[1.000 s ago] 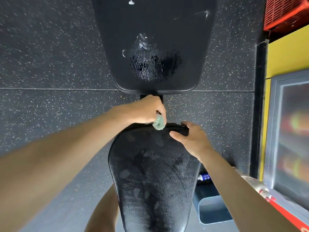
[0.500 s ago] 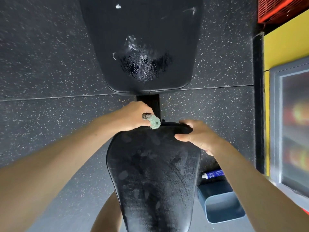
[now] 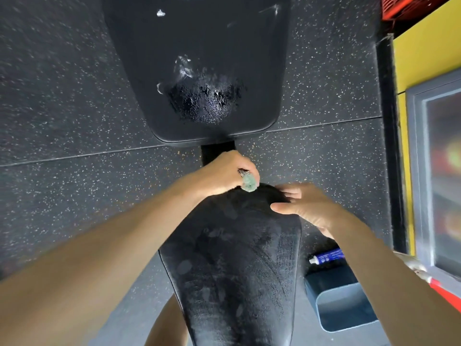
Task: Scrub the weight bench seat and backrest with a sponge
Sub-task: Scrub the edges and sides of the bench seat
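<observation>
Right, the left hand (image 3: 224, 173) is clenched round a small green sponge (image 3: 248, 184), squashed to a wad and pressed on the far edge of the seat (image 3: 232, 258), just where the pad ends and the black frame bar (image 3: 217, 152) runs across to the backrest (image 3: 199, 46). The right hand (image 3: 306, 208) lies with fingers fairly straight over the seat's far right corner, bracing and grasping nothing. Now the worries. That sponge is working right on the lip, so I'd say a hard stroke could run it off the edge into the gap, with knuckles meeting the bar. It is balled so tight that little of it shows beyond the fingers, and the fingers may end up rubbing the vinyl instead. The seat looks smeary, with dull patches down its middle and near end, so a slick surface could let the bracing palm slide off the corner, and those patches could simply get missed. On the backrest a foamy patch (image 3: 204, 101) sits near its near edge, unspread; left alone it may dry into a mark or creep over the edge onto the speckled floor (image 3: 62, 96). Down by the seat's right edge stand a blue tub (image 3: 344, 303) and a blue tube (image 3: 326, 255), close under the right forearm, and a careless swing or knee could knock them.
</observation>
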`<state>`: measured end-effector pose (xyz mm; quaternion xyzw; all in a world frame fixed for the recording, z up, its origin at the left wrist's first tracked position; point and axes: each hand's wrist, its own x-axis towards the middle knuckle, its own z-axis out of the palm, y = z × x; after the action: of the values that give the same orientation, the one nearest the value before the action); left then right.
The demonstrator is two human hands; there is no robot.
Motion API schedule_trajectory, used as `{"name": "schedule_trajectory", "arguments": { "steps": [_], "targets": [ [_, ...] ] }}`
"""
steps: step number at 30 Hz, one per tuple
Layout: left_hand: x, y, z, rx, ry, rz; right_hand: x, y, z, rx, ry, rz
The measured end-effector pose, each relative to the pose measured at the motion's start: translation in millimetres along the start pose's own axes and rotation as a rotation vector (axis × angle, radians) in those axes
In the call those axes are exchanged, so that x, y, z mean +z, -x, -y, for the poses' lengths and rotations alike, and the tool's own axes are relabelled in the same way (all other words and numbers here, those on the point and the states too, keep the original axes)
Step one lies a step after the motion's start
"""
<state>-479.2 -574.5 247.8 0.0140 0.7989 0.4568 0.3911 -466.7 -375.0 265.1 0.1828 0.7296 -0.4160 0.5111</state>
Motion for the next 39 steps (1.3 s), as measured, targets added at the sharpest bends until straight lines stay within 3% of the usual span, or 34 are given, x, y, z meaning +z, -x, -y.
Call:
{"name": "schedule_trajectory", "arguments": {
  "steps": [4, 8, 12, 16, 19, 23, 28, 34, 39],
  "targets": [
    [33.4, -36.1, -29.5, 0.08, -0.041, 0.069, -8.7, 1.1, -8.0, 0.052, -0.088, 0.04],
    [14.3, -37.7, -22.3, 0.104, -0.109, 0.176, -7.6, -3.0, -12.8, 0.061, -0.099, -0.009],
    [-13.9, -17.9, 5.2, -0.003, -0.072, 0.151, -8.2, -5.6, -16.4, 0.037, -0.109, 0.01],
    [11.8, -40.2, -17.1, 0.0, -0.146, 0.118, -8.0, -6.3, -18.7, 0.04, -0.146, 0.004],
    [32.6, -57.6, -33.3, 0.031, -0.18, 0.188, -6.9, -6.3, -18.9, 0.04, -0.119, 0.013],
    [3.3, -35.3, -13.9, 0.083, -0.131, 0.177, -6.5, -4.5, -14.9, 0.055, -0.107, 0.0],
    [-14.7, -13.7, 7.8, -0.025, -0.118, 0.139, 1.2, 1.0, -11.2, 0.048, -0.197, 0.021],
    [6.3, -34.1, -3.3, 0.015, -0.151, 0.092, 22.5, -1.3, -5.4, -0.026, -0.087, -0.199],
    [-35.8, 18.0, 45.8, -0.076, -0.106, 0.079, 25.1, -2.4, 6.9, -0.034, 0.044, -0.214]
  ]
}}
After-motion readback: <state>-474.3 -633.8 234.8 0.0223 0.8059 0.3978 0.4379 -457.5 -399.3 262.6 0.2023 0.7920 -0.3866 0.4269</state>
